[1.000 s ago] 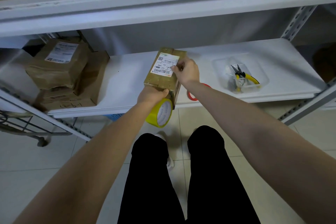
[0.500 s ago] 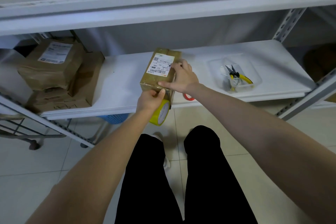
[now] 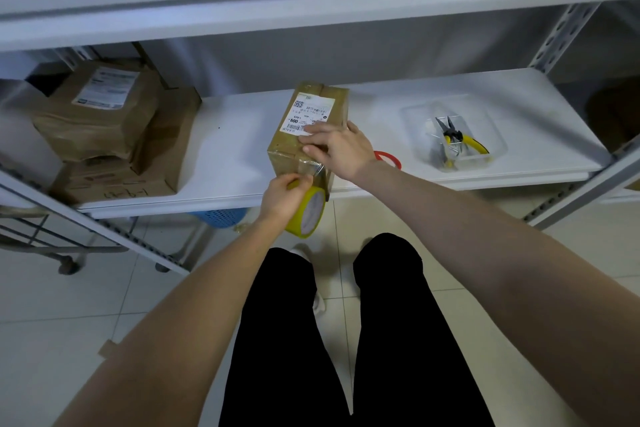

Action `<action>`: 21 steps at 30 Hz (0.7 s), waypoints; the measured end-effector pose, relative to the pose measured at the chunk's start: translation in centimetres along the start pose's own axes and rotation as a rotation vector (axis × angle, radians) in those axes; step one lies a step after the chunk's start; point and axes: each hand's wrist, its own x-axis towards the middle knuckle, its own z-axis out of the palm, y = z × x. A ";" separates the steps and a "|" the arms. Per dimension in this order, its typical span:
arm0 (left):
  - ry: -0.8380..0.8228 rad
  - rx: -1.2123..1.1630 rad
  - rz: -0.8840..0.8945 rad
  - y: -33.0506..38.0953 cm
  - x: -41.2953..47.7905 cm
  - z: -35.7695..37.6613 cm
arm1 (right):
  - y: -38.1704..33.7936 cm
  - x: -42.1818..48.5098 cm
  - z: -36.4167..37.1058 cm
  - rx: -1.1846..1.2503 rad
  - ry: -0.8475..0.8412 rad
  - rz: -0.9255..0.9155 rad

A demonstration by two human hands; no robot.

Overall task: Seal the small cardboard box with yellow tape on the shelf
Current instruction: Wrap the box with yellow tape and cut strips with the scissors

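A small cardboard box (image 3: 317, 104) with a white shipping label stands on the white shelf (image 3: 235, 135), near its front edge. My right hand (image 3: 337, 149) lies on the box's near top edge, fingers pressing a strip of tape down. My left hand (image 3: 282, 196) grips the yellow tape roll (image 3: 310, 213) just below the box's front face, at the shelf's edge. A stretch of tape runs from the roll up over the box's front corner.
Stacked brown parcels (image 3: 107, 121) fill the shelf's left end. A clear tray (image 3: 453, 139) holding yellow-handled pliers (image 3: 460, 140) sits to the right, with a red ring (image 3: 388, 158) behind my right wrist. A blue basket (image 3: 218, 217) stands below the shelf. My legs are underneath.
My right hand slid from the label's far side down to the box's near edge. The left hand drew the roll a little lower, away from the box.
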 end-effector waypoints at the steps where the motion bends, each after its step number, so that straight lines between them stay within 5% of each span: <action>1: 0.002 0.054 -0.037 -0.3 0.1 0.1 | -0.1 0.0 -0.1 -0.002 -0.011 0.002; 10: -0.051 -0.011 -0.162 0.1 0.8 0.4 | -0.1 -0.3 -1.7 -0.123 -0.176 -0.034; 21: -0.102 -0.310 -0.054 -0.1 0.4 -0.6 | 0.7 -0.8 0.3 -0.273 -0.006 -0.160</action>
